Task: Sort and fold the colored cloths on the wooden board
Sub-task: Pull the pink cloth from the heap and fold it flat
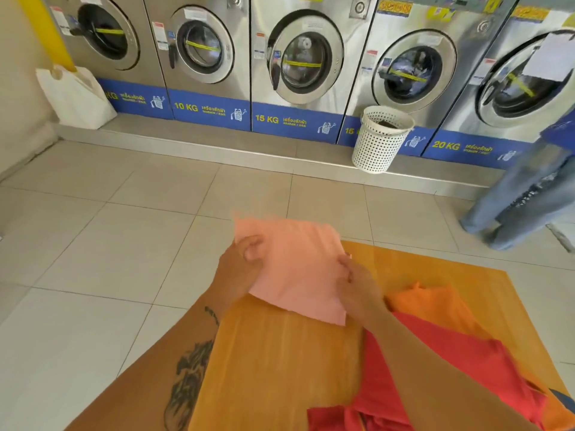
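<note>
A pale pink cloth (295, 265) is held flat above the far left corner of the wooden board (280, 362), reaching past the board's edge over the floor. My left hand (244, 262) grips its left edge and my right hand (354, 283) pinches its right edge. On the board to the right lie an orange cloth (435, 309) and a crumpled red cloth (448, 374), the red one partly over the orange one. My right forearm crosses over the red cloth.
A row of steel washing machines (298, 57) lines the far wall. A white perforated basket (381, 138) stands on the step before them, a white bag (76, 96) at the far left. A person in jeans (525, 197) stands at the right on the tiled floor.
</note>
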`<state>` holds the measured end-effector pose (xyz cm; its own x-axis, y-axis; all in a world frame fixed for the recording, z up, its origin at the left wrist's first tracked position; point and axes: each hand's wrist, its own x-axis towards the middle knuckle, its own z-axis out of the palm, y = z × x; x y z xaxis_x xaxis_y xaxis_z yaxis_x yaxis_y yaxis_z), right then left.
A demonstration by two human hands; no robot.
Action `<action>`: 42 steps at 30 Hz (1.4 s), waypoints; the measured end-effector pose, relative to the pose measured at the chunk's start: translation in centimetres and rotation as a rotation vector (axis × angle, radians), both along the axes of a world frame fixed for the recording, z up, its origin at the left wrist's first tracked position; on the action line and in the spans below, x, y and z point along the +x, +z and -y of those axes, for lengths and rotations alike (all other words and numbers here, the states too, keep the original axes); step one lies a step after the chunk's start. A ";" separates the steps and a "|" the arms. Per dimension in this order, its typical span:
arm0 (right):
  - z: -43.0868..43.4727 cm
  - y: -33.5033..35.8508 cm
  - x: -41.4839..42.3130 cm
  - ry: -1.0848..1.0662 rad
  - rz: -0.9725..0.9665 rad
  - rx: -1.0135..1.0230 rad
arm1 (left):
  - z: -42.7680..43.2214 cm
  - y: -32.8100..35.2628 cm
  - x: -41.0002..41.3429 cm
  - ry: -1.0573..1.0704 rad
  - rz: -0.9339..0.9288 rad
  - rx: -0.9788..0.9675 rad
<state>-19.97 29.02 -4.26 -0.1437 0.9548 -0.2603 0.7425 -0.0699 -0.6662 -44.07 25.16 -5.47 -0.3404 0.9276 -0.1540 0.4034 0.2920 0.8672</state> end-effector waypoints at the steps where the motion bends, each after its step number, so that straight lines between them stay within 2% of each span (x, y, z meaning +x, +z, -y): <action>1: 0.2 -1.7 0.1 0.090 0.233 -0.001 | -0.5 -1.3 -0.3 -0.063 -0.077 -0.102; 2: 0.7 -3.3 0.3 0.148 0.428 0.013 | -0.7 -2.7 -0.4 -0.108 -0.223 -0.180; 3: 1.3 -4.5 0.4 0.162 0.542 0.015 | -0.7 -3.9 -0.4 -0.124 -0.404 -0.205; 4: 1.7 -5.5 0.4 0.152 0.590 0.026 | -0.4 -5.0 -0.3 -0.114 -0.551 -0.171; 6: 2.1 -6.2 0.2 0.137 0.583 0.045 | 0.5 -6.3 0.1 -0.087 -0.664 -0.043; 8: 1.9 -6.1 0.1 0.143 0.594 0.070 | 1.0 -7.2 0.1 -0.069 -0.695 0.062; 12: 1.3 -5.0 -0.4 0.192 0.617 0.135 | 0.9 -8.1 -0.1 -0.129 -0.723 0.084; 14: 0.4 -4.3 -1.2 0.170 0.537 0.152 | 0.9 -8.3 -0.3 -0.153 -0.688 0.101; 17: -1.4 -3.1 -1.9 0.012 0.315 0.005 | 0.6 -7.9 -0.9 -0.128 -0.611 0.082; 18: -1.8 -3.2 -1.8 0.017 0.278 -0.017 | 0.5 -7.8 -1.0 -0.139 -0.610 0.050; 21: -1.1 -3.7 -1.7 0.229 0.441 -0.013 | 0.9 -7.8 -1.1 -0.227 -0.687 0.034; 24: 0.2 -4.7 -1.3 0.270 0.490 0.025 | 1.3 -7.7 -1.3 -0.262 -0.702 0.031; 27: -0.1 -4.1 -1.1 0.172 0.359 0.022 | 1.1 -6.9 -1.1 -0.252 -0.683 0.002; 30: -1.4 -2.8 -0.7 -0.151 0.016 -0.041 | 0.3 -5.0 -0.4 -0.244 -0.741 0.005; 35: -2.7 -2.6 0.3 -0.502 -0.339 -0.259 | -3.8 -1.8 4.0 -0.523 -0.735 0.049; 37: -3.3 -2.6 0.7 -0.522 -0.423 -0.334 | -5.3 -1.9 6.0 -0.577 -0.707 -0.005; 40: -3.5 -2.7 0.9 -0.368 -0.321 -0.386 | -6.6 -2.8 8.0 -0.618 -0.771 -0.106; 42: -3.5 -2.4 0.4 -0.272 -0.287 -0.327 | -6.8 -3.6 8.2 -0.620 -0.836 -0.078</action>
<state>-19.52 32.49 -6.70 -0.0107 0.8427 -0.5382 0.4586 -0.4742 -0.7516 -35.88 32.00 -9.03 0.1664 0.9738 -0.1551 0.9647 -0.1282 0.2301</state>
